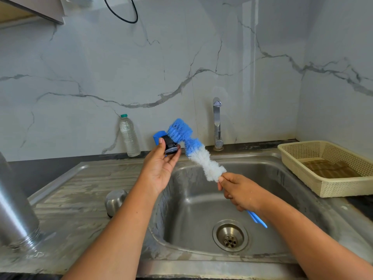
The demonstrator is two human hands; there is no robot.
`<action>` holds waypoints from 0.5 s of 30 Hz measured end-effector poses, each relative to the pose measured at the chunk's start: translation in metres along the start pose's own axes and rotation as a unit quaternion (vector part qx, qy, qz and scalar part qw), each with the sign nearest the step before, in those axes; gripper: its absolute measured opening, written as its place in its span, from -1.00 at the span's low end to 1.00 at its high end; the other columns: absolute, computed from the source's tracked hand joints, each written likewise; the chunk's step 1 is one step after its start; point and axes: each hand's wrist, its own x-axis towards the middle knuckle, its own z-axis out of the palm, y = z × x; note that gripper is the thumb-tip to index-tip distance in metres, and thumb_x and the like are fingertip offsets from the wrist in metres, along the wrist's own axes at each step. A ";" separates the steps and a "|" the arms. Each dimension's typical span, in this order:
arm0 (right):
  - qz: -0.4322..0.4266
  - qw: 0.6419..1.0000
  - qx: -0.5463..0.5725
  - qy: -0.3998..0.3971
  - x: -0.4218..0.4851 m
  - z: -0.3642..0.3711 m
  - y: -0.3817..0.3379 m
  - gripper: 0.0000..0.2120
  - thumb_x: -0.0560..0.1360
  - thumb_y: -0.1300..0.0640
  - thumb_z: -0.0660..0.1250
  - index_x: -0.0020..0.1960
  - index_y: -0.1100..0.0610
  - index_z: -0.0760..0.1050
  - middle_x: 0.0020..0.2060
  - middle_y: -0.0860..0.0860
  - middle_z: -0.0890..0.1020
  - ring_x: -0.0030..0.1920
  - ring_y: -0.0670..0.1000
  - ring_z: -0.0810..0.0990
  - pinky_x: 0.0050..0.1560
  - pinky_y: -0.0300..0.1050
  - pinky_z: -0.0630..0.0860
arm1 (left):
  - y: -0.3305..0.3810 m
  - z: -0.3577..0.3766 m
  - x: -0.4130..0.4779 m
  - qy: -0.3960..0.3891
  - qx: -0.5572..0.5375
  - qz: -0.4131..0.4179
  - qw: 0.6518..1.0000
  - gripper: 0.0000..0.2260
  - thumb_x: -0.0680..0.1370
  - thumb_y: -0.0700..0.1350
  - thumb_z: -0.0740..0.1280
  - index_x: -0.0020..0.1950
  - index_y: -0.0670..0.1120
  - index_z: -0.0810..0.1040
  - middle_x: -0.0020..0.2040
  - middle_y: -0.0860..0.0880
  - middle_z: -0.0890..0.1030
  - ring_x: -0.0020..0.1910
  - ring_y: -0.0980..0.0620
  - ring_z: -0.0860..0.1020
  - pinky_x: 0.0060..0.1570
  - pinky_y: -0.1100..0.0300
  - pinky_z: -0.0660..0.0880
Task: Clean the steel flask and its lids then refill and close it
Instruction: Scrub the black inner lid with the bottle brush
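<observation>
"Where is the lid?"

"The left hand (161, 170) holds it up over the left rim of the sink (201, 209). The lid (171, 146) is black and round. The thumb and fingertips pinch it."

"And the other hand?"

"The right hand (239, 194) is wrapped tight round the handle of the brush (193, 150), over the sink. The blue bristles at the tip touch the lid. Lower down the bristles are white."

"Where is the flask?"

"The flask (16, 209) stands at the left edge of the worktop, mouth down. I cannot see inside it."

"Is there a cap?"

"Yes. The steel cap (115, 201) sits dome up on the worktop, just beside the sink's left rim."

"What else holds things?"

"A clear bottle (129, 136) with a green top stands at the back edge of the worktop, against the wall. It looks nearly full of water. A cream basket (302, 156) sits in the back right corner. Something flat and brown lies in it. I cannot tell what it is."

"And the sink?"

"It is steel, with a round drain (230, 235) in the bottom. The tap (217, 124) stands at its back edge."
</observation>
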 end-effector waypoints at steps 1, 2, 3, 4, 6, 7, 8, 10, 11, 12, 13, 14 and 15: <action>0.001 1.000 0.000 -0.003 0.000 0.000 0.000 -0.70 0.71 -0.02 0.12 -0.07 0.12 0.47 -0.41 -0.04 0.33 -0.47 -0.09 0.20 -0.45 -0.15 0.14 | -0.001 0.000 0.001 0.005 -0.010 -0.001 1.000 -0.56 0.56 -0.03 0.41 0.31 -0.30 0.52 0.26 -0.31 0.63 0.14 -0.17 0.71 0.01 0.08 0.68; 0.001 1.000 0.001 -0.005 0.001 0.001 -0.001 -0.70 0.71 -0.01 0.11 -0.07 0.12 0.47 -0.41 -0.04 0.33 -0.47 -0.09 0.20 -0.45 -0.16 0.14 | -0.003 0.001 0.000 0.007 -0.023 -0.003 1.000 -0.62 0.60 -0.04 0.38 0.29 -0.29 0.53 0.25 -0.31 0.64 0.12 -0.16 0.72 0.01 0.08 0.69; -0.001 1.000 0.004 -0.007 0.002 0.002 -0.002 -0.70 0.71 -0.01 0.11 -0.07 0.12 0.47 -0.41 -0.04 0.33 -0.48 -0.09 0.20 -0.45 -0.16 0.14 | -0.002 0.003 0.000 0.009 -0.032 -0.003 0.999 -0.66 0.64 -0.04 0.35 0.26 -0.29 0.53 0.25 -0.30 0.64 0.10 -0.16 0.72 0.02 0.07 0.69; -0.001 1.000 0.005 -0.009 0.002 0.003 -0.003 -0.70 0.71 -0.01 0.11 -0.07 0.12 0.47 -0.42 -0.04 0.33 -0.48 -0.09 0.19 -0.45 -0.16 0.14 | -0.002 0.004 -0.001 0.010 -0.038 -0.004 0.999 -0.68 0.66 -0.05 0.33 0.25 -0.28 0.54 0.24 -0.30 0.65 0.08 -0.15 0.73 0.02 0.07 0.69; -0.002 1.000 0.003 -0.009 0.003 0.005 -0.002 -0.70 0.71 -0.01 0.11 -0.08 0.12 0.47 -0.42 -0.04 0.33 -0.48 -0.08 0.19 -0.46 -0.15 0.13 | -0.001 0.005 -0.002 0.012 -0.039 -0.009 0.999 -0.70 0.68 -0.07 0.30 0.26 -0.28 0.52 0.22 -0.30 0.64 0.03 -0.15 0.74 -0.02 0.05 0.70; -0.001 1.000 0.000 -0.007 0.003 0.005 -0.001 -0.70 0.71 0.00 0.11 -0.09 0.11 0.47 -0.43 -0.05 0.33 -0.49 -0.09 0.19 -0.46 -0.16 0.12 | -0.002 0.005 -0.003 0.012 -0.037 -0.016 0.999 -0.71 0.70 -0.08 0.28 0.27 -0.28 0.51 0.20 -0.30 0.65 0.00 -0.14 0.75 -0.04 0.05 0.70; -0.001 1.000 -0.003 -0.002 0.004 0.004 0.000 -0.70 0.71 0.00 0.11 -0.09 0.11 0.46 -0.43 -0.05 0.33 -0.49 -0.09 0.19 -0.46 -0.16 0.12 | -0.003 0.006 -0.005 0.007 -0.035 -0.024 0.999 -0.72 0.70 -0.09 0.28 0.28 -0.28 0.51 0.17 -0.28 0.66 -0.02 -0.13 0.75 -0.06 0.05 0.70; -0.006 1.000 -0.008 0.004 0.005 0.003 0.002 -0.71 0.70 0.00 0.11 -0.10 0.10 0.47 -0.42 -0.04 0.33 -0.49 -0.08 0.19 -0.47 -0.17 0.13 | -0.005 0.008 -0.005 -0.006 -0.023 -0.029 0.999 -0.73 0.68 -0.09 0.31 0.25 -0.27 0.54 0.13 -0.25 0.68 0.00 -0.10 0.75 -0.04 0.06 0.70; -0.009 1.000 -0.012 0.006 0.005 0.003 0.003 -0.70 0.70 0.00 0.11 -0.10 0.09 0.47 -0.43 -0.05 0.34 -0.49 -0.08 0.19 -0.47 -0.16 0.14 | -0.005 0.009 -0.004 -0.010 -0.011 -0.024 1.000 -0.75 0.67 -0.10 0.34 0.23 -0.27 0.55 0.14 -0.24 0.69 0.02 -0.09 0.74 -0.03 0.07 0.69; -0.012 1.000 -0.018 0.008 0.006 0.004 0.004 -0.70 0.70 -0.01 0.12 -0.11 0.09 0.48 -0.43 -0.06 0.35 -0.49 -0.08 0.20 -0.47 -0.17 0.15 | -0.006 0.009 -0.004 -0.009 0.004 -0.018 1.000 -0.76 0.65 -0.12 0.36 0.21 -0.27 0.57 0.16 -0.24 0.69 0.03 -0.08 0.74 -0.02 0.08 0.69; -0.014 1.000 -0.024 0.013 0.006 0.004 0.004 -0.70 0.70 -0.01 0.12 -0.11 0.09 0.48 -0.44 -0.06 0.35 -0.49 -0.07 0.21 -0.48 -0.17 0.16 | -0.006 0.008 -0.005 -0.007 0.024 -0.014 1.000 -0.77 0.64 -0.13 0.37 0.19 -0.27 0.57 0.17 -0.24 0.69 0.04 -0.07 0.74 -0.02 0.08 0.69; -0.016 0.999 -0.029 0.020 0.006 0.004 0.005 -0.70 0.70 -0.02 0.12 -0.10 0.09 0.49 -0.44 -0.07 0.36 -0.48 -0.07 0.22 -0.49 -0.18 0.17 | -0.007 0.008 -0.006 -0.010 0.047 -0.015 0.999 -0.77 0.64 -0.13 0.38 0.19 -0.27 0.57 0.17 -0.24 0.69 0.04 -0.08 0.74 -0.01 0.07 0.69; -0.016 0.999 -0.030 0.028 0.006 0.004 0.005 -0.69 0.70 -0.02 0.12 -0.09 0.10 0.49 -0.43 -0.06 0.36 -0.48 -0.07 0.22 -0.49 -0.18 0.19 | -0.008 0.007 -0.007 -0.017 0.068 -0.019 0.997 -0.76 0.63 -0.12 0.38 0.20 -0.27 0.57 0.17 -0.25 0.69 0.06 -0.09 0.73 0.02 0.05 0.69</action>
